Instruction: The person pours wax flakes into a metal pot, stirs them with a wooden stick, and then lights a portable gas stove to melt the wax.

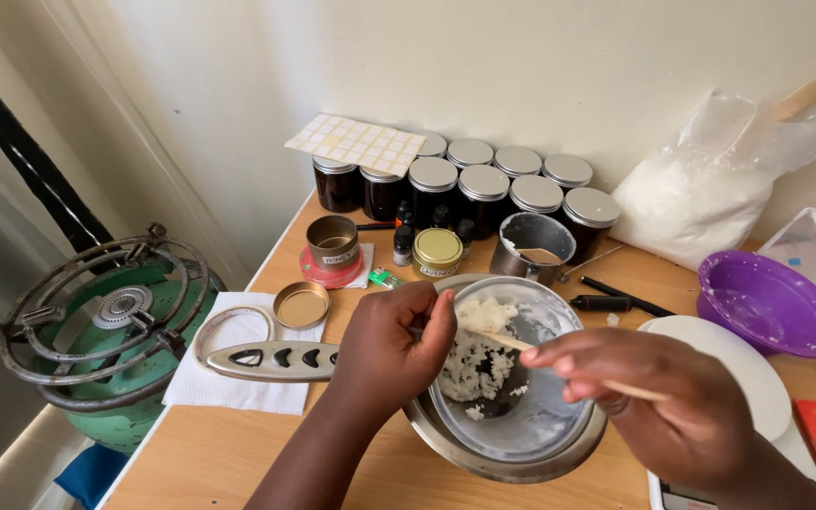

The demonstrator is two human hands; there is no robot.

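Observation:
My left hand (397, 345) grips the near left rim of a small metal pan (550, 416) that sits inside a larger steel bowl (484, 458). White wax flakes (476, 364) lie clumped in the pan. My right hand (658, 406) holds a thin wooden stick (502, 340) whose tip reaches into the flakes.
Several dark jars with silver lids (484, 194) line the wall, under a sheet of labels (356, 144). A metal cup (533, 246), gold tins (437, 251), a purple bowl (772, 302), a bag of white flakes (701, 198), a white plate (748, 364) and a green gas burner (110, 326) surround the bowl.

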